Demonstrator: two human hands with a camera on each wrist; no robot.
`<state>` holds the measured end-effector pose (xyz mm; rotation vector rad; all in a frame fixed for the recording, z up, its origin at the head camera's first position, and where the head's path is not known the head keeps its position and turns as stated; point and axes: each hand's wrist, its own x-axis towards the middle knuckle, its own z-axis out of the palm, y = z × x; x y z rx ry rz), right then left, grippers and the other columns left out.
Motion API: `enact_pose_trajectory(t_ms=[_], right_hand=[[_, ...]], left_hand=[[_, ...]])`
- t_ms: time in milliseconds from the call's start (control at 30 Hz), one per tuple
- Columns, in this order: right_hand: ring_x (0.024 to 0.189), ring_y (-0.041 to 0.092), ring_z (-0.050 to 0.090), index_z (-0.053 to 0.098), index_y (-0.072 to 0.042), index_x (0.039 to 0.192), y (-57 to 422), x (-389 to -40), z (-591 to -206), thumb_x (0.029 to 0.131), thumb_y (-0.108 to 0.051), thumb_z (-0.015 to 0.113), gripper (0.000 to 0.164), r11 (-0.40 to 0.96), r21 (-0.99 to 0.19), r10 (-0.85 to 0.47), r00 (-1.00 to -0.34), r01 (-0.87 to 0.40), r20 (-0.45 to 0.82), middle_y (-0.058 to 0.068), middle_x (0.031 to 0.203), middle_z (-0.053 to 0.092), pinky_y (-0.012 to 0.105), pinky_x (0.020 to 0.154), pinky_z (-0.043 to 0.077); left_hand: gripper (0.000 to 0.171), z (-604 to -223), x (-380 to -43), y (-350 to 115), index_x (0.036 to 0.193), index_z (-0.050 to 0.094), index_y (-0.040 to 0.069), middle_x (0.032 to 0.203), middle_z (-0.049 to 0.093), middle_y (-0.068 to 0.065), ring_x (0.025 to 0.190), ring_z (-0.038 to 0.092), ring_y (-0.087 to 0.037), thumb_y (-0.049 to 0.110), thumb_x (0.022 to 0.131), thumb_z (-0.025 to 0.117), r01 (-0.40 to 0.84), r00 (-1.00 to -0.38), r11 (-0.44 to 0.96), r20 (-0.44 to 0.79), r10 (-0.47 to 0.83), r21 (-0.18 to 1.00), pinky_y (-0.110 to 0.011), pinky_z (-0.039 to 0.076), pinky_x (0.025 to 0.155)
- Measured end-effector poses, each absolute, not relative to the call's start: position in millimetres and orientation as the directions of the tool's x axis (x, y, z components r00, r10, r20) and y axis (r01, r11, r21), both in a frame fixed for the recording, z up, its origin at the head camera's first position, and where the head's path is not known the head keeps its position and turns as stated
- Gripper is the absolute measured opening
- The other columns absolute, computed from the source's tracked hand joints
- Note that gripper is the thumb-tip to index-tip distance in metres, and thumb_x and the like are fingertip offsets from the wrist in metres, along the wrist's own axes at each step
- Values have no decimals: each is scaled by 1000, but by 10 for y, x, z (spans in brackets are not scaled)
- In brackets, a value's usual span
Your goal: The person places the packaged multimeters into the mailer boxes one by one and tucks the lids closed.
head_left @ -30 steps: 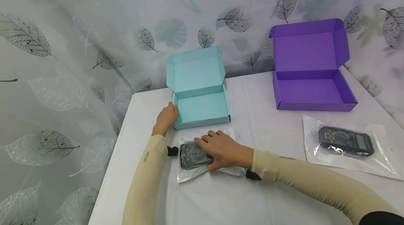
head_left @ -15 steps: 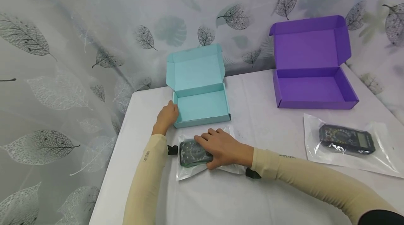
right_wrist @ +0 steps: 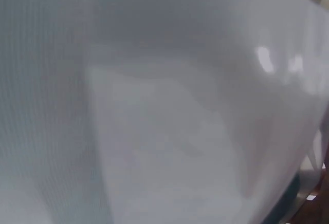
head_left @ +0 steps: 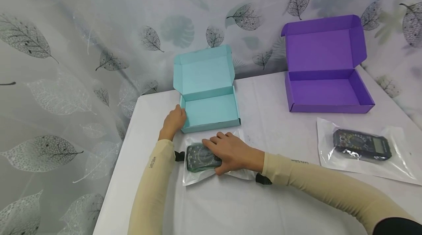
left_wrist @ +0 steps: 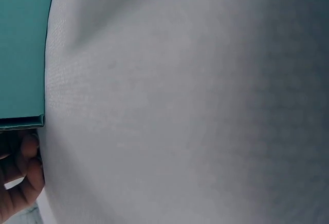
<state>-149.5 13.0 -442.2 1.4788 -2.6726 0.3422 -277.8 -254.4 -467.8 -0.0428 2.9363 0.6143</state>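
My left hand holds the left side wall of an open teal cardboard box. In the left wrist view its curled fingers are right beside the box's corner. In front of that box, a dark multimeter lies in a clear plastic bag. Across its right part, my right hand grips it through the bag, thumb on the near side and fingers over the far side. The hand hides that end of the meter. Mostly blurred bag and white cloth fill the right wrist view.
An open purple box stands at the back right. In front of it lies another bagged multimeter. White cloth covers the table, whose left edge is near my left arm. A leaf-patterned curtain hangs behind.
The bagged multimeter under my right hand has shifted very slightly left. My left hand stays at the teal box, and both boxes keep their places; the head view tilts a little.
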Motion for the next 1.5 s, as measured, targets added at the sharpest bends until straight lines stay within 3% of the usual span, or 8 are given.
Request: enact_pose_trajectory(t_ms=[467,900,1167,1500], right_hand=[[115,27,58,51,-7,148,163,-1553,-4329,77,-49,85,90,514,-184,-823,-542,-838,170,7,129,65,48,88,51],[110,27,59,52,-7,148,194,-1601,-4251,75,-47,86,90,527,-172,-813,-553,-832,184,6,127,66,45,84,50],[111,27,59,51,-7,150,179,-1605,-4186,77,-45,84,89,537,-190,-811,-565,-822,149,5,128,66,46,86,50],[110,27,60,52,-6,149,164,-1647,-4160,76,-45,84,88,532,-177,-806,-559,-828,194,6,126,68,48,88,51]], left_hand=[[50,-4661,-2778,-2538,137,43,-10,115,62,-33,100,65,-45,29,112,23,-64,-988,918,-157,-1,391,-59,51,87],[44,-4680,-2788,-2522,129,46,-8,95,61,-25,82,61,-38,27,112,25,-53,-990,912,-141,5,406,-55,51,77],[46,-4697,-2769,-2540,130,46,-6,94,60,-23,82,61,-37,31,113,24,-64,-988,914,-155,-1,401,-53,50,75],[46,-4678,-2753,-2533,129,46,-7,95,61,-24,81,62,-37,30,113,24,-61,-989,910,-146,-1,409,-54,51,75]])
